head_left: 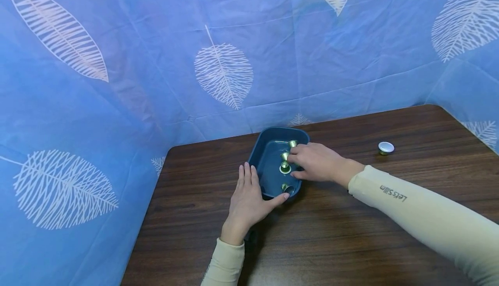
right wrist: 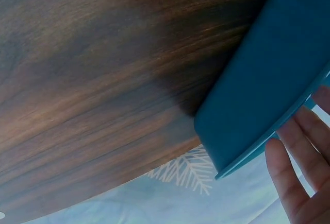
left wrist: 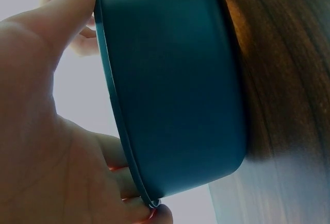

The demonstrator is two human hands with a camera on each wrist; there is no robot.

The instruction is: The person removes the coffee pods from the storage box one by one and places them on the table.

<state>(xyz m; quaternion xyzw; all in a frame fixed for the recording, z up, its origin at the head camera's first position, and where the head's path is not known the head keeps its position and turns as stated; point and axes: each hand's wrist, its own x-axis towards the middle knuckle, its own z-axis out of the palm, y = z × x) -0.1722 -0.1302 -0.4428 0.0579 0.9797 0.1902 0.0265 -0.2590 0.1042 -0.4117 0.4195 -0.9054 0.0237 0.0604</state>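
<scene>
A dark blue rectangular tray (head_left: 269,156) stands on the table with several green-gold coffee capsules inside. One capsule (head_left: 285,167) sits upside down on its rim; another capsule (head_left: 287,188) lies tipped at the near end. My left hand (head_left: 249,201) spans the tray's near left corner, fingers straight along the left rim and thumb stretched across the near edge. Over the right rim reaches my right hand (head_left: 317,161), thumb and index finger apart close beside the capsules. In the right wrist view, its fingers (right wrist: 283,175) extend past the tray's rim.
One more coffee capsule (head_left: 386,148), its pale lid facing up, stands on the brown wooden table (head_left: 335,234) to the right of the tray. Behind the table's back edge hangs a blue leaf-patterned cloth (head_left: 273,73).
</scene>
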